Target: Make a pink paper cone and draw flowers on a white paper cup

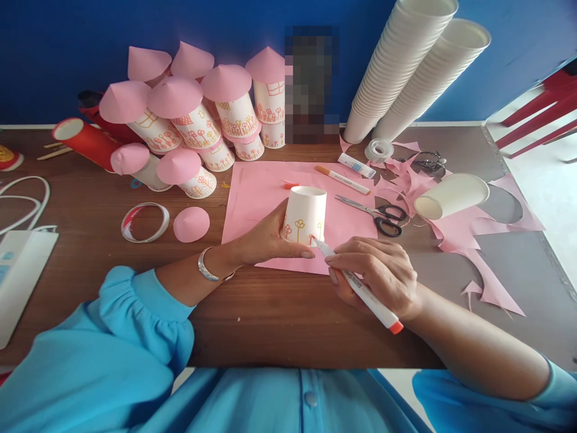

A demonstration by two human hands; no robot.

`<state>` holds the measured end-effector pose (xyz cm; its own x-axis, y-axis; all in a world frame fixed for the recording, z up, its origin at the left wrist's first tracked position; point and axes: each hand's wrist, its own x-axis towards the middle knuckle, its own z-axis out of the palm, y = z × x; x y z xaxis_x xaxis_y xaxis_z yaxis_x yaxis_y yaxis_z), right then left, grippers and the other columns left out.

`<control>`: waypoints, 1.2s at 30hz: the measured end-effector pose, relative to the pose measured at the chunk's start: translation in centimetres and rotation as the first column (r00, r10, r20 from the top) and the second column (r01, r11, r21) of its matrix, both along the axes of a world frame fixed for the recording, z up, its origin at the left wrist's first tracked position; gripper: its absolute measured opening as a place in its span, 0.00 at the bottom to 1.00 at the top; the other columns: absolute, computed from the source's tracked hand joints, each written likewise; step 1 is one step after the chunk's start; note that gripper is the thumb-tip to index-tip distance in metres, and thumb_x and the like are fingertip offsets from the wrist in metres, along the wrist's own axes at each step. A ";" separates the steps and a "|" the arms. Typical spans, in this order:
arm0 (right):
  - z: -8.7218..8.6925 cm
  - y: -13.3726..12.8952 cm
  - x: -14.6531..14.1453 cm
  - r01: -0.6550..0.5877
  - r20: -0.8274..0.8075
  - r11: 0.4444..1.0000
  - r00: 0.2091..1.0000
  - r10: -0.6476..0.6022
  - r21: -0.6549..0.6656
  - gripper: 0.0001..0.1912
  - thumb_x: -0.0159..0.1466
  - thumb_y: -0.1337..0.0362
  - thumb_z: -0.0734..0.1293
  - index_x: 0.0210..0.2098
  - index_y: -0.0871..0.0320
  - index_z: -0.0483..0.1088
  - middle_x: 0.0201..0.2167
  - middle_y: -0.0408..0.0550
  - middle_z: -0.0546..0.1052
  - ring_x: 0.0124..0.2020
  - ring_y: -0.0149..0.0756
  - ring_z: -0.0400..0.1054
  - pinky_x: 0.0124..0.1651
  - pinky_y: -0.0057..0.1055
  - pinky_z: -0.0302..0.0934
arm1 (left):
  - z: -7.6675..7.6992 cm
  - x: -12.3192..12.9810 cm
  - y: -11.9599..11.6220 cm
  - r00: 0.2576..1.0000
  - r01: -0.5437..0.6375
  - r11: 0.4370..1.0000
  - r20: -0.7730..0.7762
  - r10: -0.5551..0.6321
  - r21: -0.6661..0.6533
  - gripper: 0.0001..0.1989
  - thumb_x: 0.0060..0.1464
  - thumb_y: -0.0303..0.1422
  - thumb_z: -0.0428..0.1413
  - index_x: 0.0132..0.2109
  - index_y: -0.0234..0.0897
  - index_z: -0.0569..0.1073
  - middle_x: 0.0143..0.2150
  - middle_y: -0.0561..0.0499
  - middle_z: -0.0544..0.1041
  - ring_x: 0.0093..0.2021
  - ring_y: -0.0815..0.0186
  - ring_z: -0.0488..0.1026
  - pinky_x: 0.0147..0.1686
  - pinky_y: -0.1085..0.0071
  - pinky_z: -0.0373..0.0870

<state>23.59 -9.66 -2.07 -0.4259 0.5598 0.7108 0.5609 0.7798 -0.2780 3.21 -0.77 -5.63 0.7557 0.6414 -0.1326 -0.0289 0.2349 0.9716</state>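
Note:
My left hand is wrapped round the side of a white paper cup, which it holds above pink paper. Orange and yellow flowers are drawn along the cup's lower part. Between the fingers of my right hand is a white marker with an orange end. Its tip touches the cup near the bottom, at a small red-orange mark. Behind the cup lies a small orange marker cap, partly hidden. Black-handled scissors rest on the paper to the right.
Decorated cups with pink cone tops crowd the back left. Two tall cup stacks lean at the back right. A second marker, a glue stick, paper scraps and a lying cup are rightward; a tape roll lies left.

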 end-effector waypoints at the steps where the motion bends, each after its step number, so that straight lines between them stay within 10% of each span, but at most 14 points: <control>1: 0.0 0.0 0.0 0.000 0.000 1.000 1.000 0.000 0.001 0.09 0.62 0.76 0.66 0.41 0.59 0.70 0.25 0.43 0.75 0.24 0.33 0.73 0.25 0.29 0.68 | 0.0 0.0 0.0 1.000 0.000 1.000 0.003 0.000 -0.002 0.38 0.42 0.35 0.74 0.58 0.39 0.65 0.45 0.47 0.76 0.43 0.61 0.75 0.39 0.66 0.73; 36: 0.1 0.1 -0.1 -0.040 0.023 0.999 0.999 0.040 0.013 0.08 0.64 0.76 0.66 0.41 0.60 0.68 0.25 0.44 0.76 0.25 0.33 0.73 0.26 0.29 0.69 | 0.4 0.2 -0.1 0.997 0.007 0.998 -0.077 -0.002 0.056 0.36 0.41 0.37 0.74 0.53 0.39 0.64 0.45 0.48 0.74 0.43 0.60 0.74 0.38 0.65 0.73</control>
<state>23.46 -9.57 -2.02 -0.4641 0.5324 0.7079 0.5350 0.8054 -0.2550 3.38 -0.87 -5.21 0.7474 0.6462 -0.1543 0.0476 0.1795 0.9826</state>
